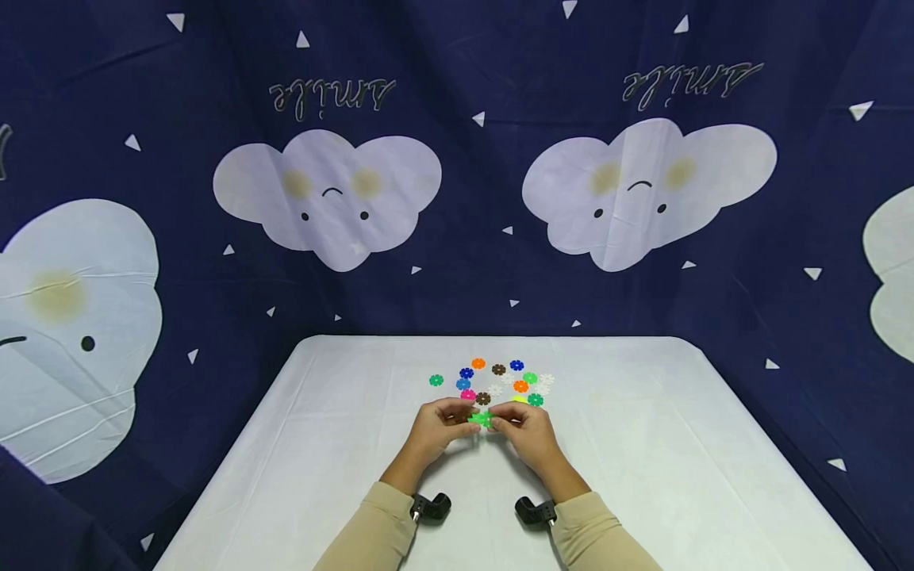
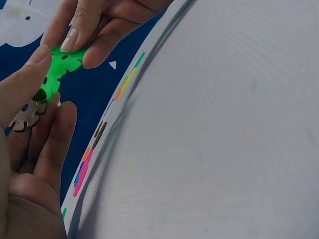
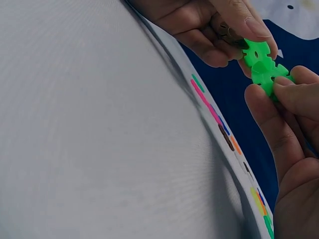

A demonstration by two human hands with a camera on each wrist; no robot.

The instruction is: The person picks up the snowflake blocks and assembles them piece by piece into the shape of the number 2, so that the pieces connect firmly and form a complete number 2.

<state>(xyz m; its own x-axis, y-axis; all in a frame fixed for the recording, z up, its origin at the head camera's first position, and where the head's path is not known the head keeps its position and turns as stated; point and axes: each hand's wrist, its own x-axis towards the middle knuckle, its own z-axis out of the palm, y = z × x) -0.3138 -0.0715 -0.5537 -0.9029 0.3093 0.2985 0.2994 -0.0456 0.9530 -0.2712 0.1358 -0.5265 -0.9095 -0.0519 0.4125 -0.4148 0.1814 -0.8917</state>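
Over the near middle of the table, my left hand point(image 1: 432, 430) and right hand point(image 1: 532, 436) meet at a small chain of notched plastic discs. Two bright green discs point(image 2: 65, 62) are slotted together at an angle. A brown disc point(image 2: 27, 117) joins them on the left side, partly covered by the left fingers. The left thumb and fingers pinch the chain near the brown disc and the adjoining green one. Thumb and fingertips of the right hand pinch the outer green disc point(image 3: 271, 77). Both hands hold the chain above the white tabletop.
Just beyond the hands, several loose notched discs lie scattered, including a pink disc point(image 1: 467, 394), a brown disc point(image 1: 482, 399), an orange disc point(image 1: 478, 363) and a green disc point(image 1: 436, 381). A white cloth covers the table point(image 1: 321, 444). Behind it hangs a dark blue cloud-patterned curtain point(image 1: 471, 277).
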